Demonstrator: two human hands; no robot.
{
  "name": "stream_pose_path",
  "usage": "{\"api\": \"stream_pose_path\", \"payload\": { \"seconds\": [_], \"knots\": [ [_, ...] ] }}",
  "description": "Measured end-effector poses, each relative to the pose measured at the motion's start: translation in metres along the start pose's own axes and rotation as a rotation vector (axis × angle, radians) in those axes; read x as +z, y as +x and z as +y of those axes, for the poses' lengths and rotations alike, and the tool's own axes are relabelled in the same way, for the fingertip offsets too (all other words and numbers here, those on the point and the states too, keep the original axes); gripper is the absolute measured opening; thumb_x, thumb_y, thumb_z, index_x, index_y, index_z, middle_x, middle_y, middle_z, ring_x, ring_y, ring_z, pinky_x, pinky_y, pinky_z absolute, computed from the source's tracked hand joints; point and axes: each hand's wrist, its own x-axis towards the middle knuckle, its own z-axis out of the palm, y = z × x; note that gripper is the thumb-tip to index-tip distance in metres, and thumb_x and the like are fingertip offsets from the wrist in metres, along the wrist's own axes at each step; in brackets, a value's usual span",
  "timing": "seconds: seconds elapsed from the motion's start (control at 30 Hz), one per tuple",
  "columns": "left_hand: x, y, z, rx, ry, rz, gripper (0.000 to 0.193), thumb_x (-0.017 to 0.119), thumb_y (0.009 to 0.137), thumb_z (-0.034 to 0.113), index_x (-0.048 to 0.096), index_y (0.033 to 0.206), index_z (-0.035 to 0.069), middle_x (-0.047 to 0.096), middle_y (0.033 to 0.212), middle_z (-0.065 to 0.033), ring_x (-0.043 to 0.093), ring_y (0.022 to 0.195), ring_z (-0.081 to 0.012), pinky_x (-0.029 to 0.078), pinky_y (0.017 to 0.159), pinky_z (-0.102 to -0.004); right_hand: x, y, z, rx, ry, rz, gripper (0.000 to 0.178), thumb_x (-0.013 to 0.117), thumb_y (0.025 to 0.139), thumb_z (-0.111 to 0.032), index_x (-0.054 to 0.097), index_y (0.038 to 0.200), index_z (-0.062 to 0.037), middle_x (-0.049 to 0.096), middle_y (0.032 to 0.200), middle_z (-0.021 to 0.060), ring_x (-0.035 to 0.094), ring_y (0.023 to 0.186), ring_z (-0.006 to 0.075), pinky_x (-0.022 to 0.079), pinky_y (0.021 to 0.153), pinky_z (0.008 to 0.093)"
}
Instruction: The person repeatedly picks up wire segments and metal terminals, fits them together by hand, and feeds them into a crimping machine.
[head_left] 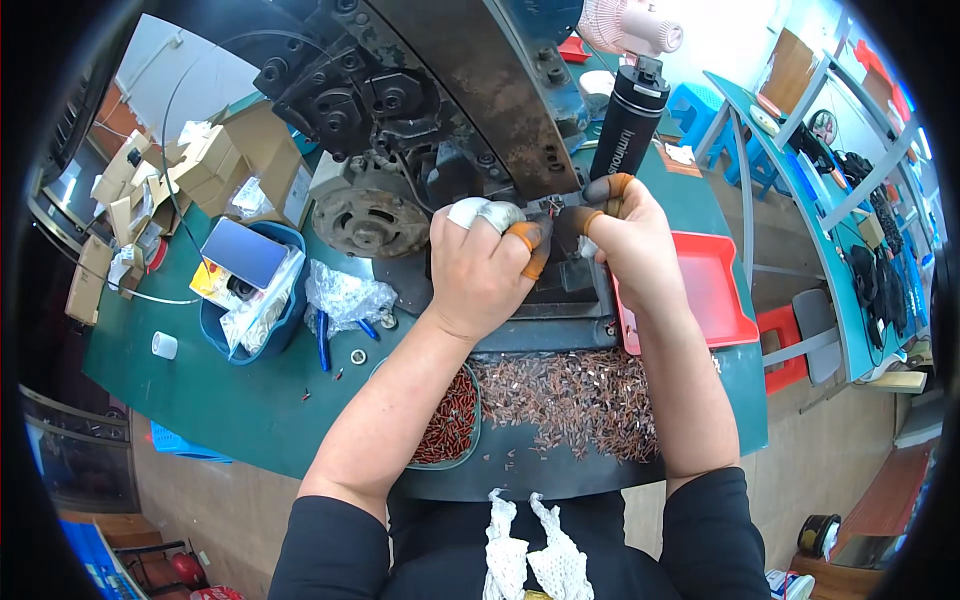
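Observation:
My left hand (482,262) is bent in front of the dark metal machine (515,95), its fingers curled and pinched. Orange covers and white wrapping sit on its fingertips. My right hand (635,238) works beside it, thumb and forefinger in dark-tipped orange covers, closing in on the same spot of the machine. What either hand grips there is too small and too covered to name. Below my forearms lie a heap of small copper-coloured metal pieces (575,395) and a greenish bowl (440,466) full of small red-brown parts, partly hidden by my left forearm.
A red tray (722,290) is right of my right forearm, with a black bottle (630,122) behind. Leftward on the green table (240,400) are a filled blue bin (212,328), a clear plastic bag (350,292), blue-handled pliers (323,342) and cardboard boxes (207,168).

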Motion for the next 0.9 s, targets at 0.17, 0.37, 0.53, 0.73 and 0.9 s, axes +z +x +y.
{"api": "stream_pose_path", "payload": {
  "seconds": [0.17,0.37,0.53,0.73,0.9],
  "knots": [
    [0.005,-0.002,0.0,0.005,0.039,-0.012,0.034,0.08,0.066,0.013,0.055,0.088,0.013,0.059,0.093,-0.0043,0.055,0.085,-0.0269,0.038,0.077,-0.0408,0.003,-0.001,0.001,-0.003,-0.025,0.047,0.028,0.061,0.077,-0.002,0.054,0.103,-0.0019,0.062,0.083,0.0019,0.051,0.063,0.0027,0.035,0.05,0.016],
    [0.006,-0.001,0.002,0.008,0.077,-0.003,0.03,0.078,0.066,0.014,0.055,0.086,0.012,0.06,0.093,-0.0054,0.054,0.089,-0.027,0.039,0.079,-0.0426,0.004,-0.001,0.002,-0.001,-0.041,0.037,0.027,0.061,0.078,-0.002,0.054,0.104,-0.0022,0.062,0.084,0.0019,0.049,0.062,0.0022,0.035,0.05,0.0162],
    [0.005,0.0,0.004,-0.013,0.077,-0.011,0.026,0.076,0.067,0.014,0.056,0.084,0.01,0.061,0.094,-0.0064,0.054,0.091,-0.0266,0.041,0.08,-0.0429,0.007,-0.003,0.0,-0.002,-0.001,0.028,0.029,0.061,0.078,-0.001,0.053,0.106,-0.0014,0.062,0.085,0.0026,0.049,0.062,0.0021,0.035,0.05,0.0162],
    [0.005,0.002,0.007,-0.028,0.089,-0.019,0.025,0.075,0.068,0.014,0.056,0.083,0.011,0.062,0.093,-0.0056,0.054,0.091,-0.0257,0.039,0.083,-0.0434,0.009,-0.007,0.002,0.007,0.097,0.033,0.032,0.061,0.078,-0.001,0.052,0.109,0.0002,0.063,0.09,0.005,0.05,0.063,0.0032,0.036,0.05,0.0157],
    [0.006,-0.001,0.005,-0.035,0.105,-0.006,0.025,0.076,0.067,0.015,0.056,0.082,0.012,0.061,0.092,-0.0049,0.055,0.09,-0.0252,0.039,0.084,-0.0441,0.014,-0.008,0.007,0.027,0.211,0.063,0.031,0.06,0.079,0.0,0.051,0.109,0.0005,0.062,0.091,0.0064,0.051,0.062,0.0043,0.037,0.05,0.0163]
  ]
}}
